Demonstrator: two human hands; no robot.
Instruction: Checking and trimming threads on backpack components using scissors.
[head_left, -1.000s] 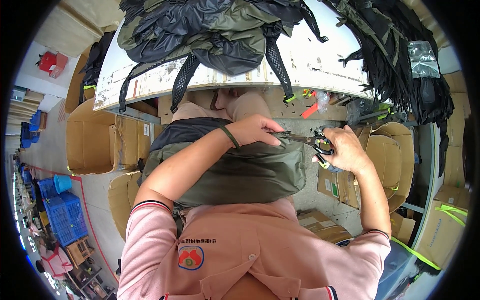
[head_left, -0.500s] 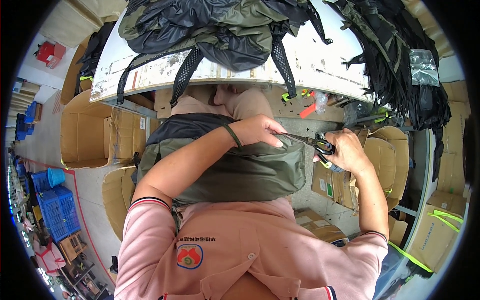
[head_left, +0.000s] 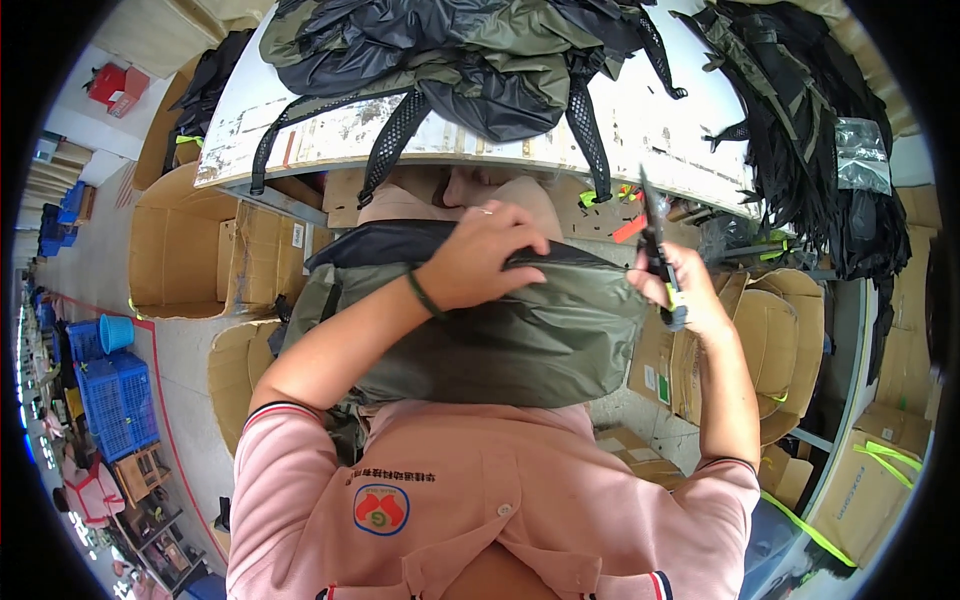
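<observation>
Across my lap lies an olive-green fabric bag [head_left: 500,350] with a black strip along its far edge. My left hand [head_left: 482,258] is on that black edge near the middle, its fingers curled over a fold of the fabric. Scissors [head_left: 652,225] are in my right hand [head_left: 690,290], their blades pointing away from me and upward. The thumb and fingertips of this hand also meet the bag's far right corner, and the edge runs taut between both hands. Part of the scissor handles is hidden in my palm.
A white worktable [head_left: 350,145] ahead carries a heap of black and olive bags [head_left: 470,70] with straps hanging over its front. Black straps [head_left: 800,130] hang at the right. Open cardboard boxes [head_left: 180,250] stand left, with another box [head_left: 775,340] right. Blue crates [head_left: 118,400] are further left.
The scissors have swung from pointing left toward my left hand to pointing away from me. My right hand has come to the bag's corner; my left hand has shifted slightly along the edge.
</observation>
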